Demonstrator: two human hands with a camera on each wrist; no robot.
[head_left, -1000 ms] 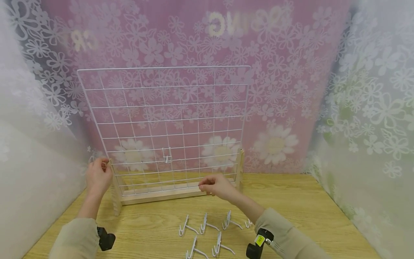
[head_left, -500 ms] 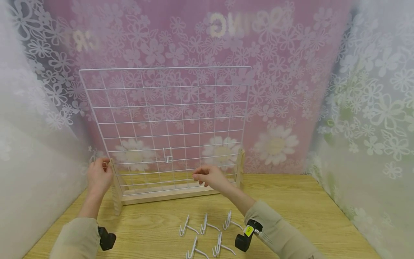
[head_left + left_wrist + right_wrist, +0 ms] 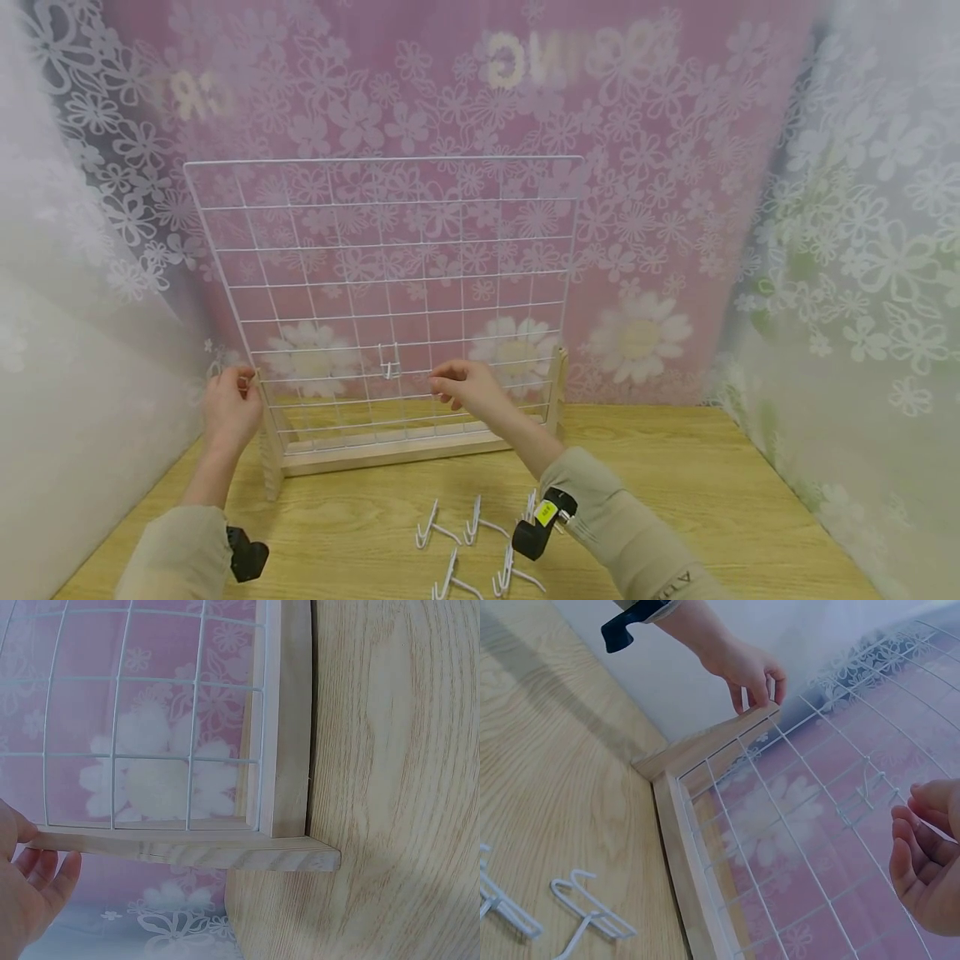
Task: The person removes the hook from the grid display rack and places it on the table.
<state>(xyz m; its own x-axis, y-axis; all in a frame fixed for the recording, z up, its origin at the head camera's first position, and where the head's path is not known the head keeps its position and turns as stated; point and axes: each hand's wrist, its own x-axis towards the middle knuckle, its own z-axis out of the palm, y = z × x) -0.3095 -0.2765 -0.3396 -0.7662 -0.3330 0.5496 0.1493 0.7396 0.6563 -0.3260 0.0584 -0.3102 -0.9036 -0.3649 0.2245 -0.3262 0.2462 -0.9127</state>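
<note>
A white wire grid panel (image 3: 382, 157) stands upright in a pale wooden base (image 3: 397, 454). My left hand (image 3: 232, 408) pinches the top of the base's left post (image 3: 225, 855), fingers curled behind it in the left wrist view. One white wire hook (image 3: 389, 370) hangs on the grid, low and left of centre. To the right of this hook, close in front of the wires, is my right hand (image 3: 472, 392). Its fingers are loosely bent, thumb near the index finger, and nothing shows between them in the right wrist view (image 3: 930, 855).
Several white double-prong hooks (image 3: 450, 575) lie on the wood-grain table (image 3: 675, 492) in front of the stand. My right wrist camera (image 3: 534, 533) overlaps one of them. A pink flowered backdrop (image 3: 660, 208) hangs behind the grid, with pale sheets (image 3: 847, 333) at the sides.
My right hand has moved up and left across the front of the grid, nearer the hanging hook. My left hand stays on the post.
</note>
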